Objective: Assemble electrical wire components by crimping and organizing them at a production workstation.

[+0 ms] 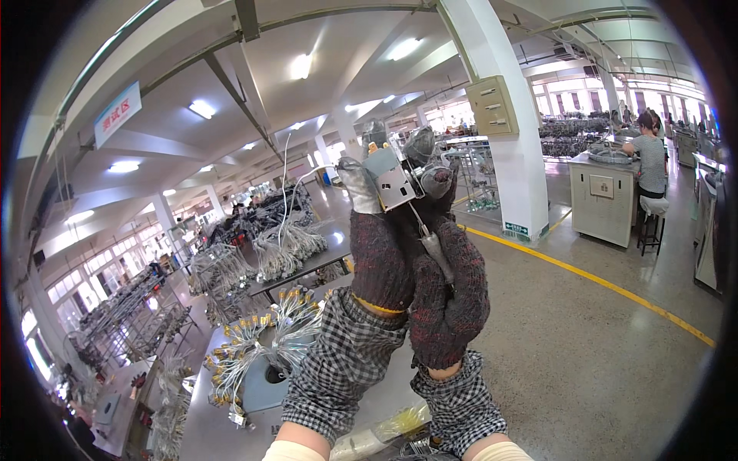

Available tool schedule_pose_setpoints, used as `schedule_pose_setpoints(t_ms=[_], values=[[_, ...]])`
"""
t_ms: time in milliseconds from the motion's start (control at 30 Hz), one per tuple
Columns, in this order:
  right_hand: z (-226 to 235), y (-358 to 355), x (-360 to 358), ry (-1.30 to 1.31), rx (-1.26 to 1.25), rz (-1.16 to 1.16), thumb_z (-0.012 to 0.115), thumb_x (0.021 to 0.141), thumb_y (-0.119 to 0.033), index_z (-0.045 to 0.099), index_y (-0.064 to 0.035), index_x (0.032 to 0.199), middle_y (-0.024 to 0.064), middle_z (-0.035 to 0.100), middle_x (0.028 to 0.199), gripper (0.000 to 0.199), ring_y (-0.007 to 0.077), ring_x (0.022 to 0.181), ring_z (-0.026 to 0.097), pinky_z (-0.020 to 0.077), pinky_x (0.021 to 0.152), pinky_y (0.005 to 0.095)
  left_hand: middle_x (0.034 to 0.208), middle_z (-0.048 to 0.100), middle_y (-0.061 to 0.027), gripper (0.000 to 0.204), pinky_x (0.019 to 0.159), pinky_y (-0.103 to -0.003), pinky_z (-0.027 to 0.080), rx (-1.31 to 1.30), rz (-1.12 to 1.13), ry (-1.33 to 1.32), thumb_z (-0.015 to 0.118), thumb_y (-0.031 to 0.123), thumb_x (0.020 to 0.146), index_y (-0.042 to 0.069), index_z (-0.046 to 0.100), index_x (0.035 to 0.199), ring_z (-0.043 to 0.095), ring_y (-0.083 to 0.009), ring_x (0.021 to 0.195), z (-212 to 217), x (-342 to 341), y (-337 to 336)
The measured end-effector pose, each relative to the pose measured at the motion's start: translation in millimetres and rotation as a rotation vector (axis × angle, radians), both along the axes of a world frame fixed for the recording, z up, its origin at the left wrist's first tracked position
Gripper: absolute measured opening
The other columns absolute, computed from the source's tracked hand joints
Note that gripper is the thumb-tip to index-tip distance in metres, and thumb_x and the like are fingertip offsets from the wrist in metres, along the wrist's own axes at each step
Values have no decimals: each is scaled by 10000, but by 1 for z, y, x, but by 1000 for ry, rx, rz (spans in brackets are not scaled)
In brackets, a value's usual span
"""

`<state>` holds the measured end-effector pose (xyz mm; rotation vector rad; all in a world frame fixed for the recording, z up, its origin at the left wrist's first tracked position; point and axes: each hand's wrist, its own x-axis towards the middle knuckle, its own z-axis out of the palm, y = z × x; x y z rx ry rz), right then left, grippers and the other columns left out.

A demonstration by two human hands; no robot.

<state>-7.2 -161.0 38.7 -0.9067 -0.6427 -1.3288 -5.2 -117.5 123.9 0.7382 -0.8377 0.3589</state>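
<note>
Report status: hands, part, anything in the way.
Left hand grips metal part, raised. Right hand holds screwdriver, tip at the part. Wire bundles on table below, apart.

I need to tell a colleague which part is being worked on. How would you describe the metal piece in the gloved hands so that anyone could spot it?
Start at the white pillar; just left of it, two dark knit gloves are raised. The left hand pinches a small grey metal bracket, the only flat, shiny plate there, unlike the wire bundles below.
</note>
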Motion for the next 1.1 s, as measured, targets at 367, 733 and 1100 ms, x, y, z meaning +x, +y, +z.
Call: schedule_pose_setpoints(t_ms=[367,733,1100], values=[[0,0,1,7,-12,-20,610,882,-58,565,41,1172,202,617,1137,309,293,1050,611,481,898,370,973,624,-138,661,840,-367,548,-20,71,23,477,587,887,-13,526,1160,639,-238,861,-2,-1,-2],[-6,-7,0,49,-94,33,623,860,-41,532,23,1206,211,596,1149,363,324,1069,590,470,913,390,986,632,-162,651,896,-406,520,-37,133,36,426,586,910,-5,508,1169,626,-282,914,-9,-5,-2],[-11,-8,-14,144,-336,188,639,832,-48,550,-6,1191,206,586,1155,373,363,1061,584,480,891,393,1011,629,-152,547,899,-419,499,-239,198,-17,414,513,948,28,508,1183,602,-291,975,-43,-13,26]])
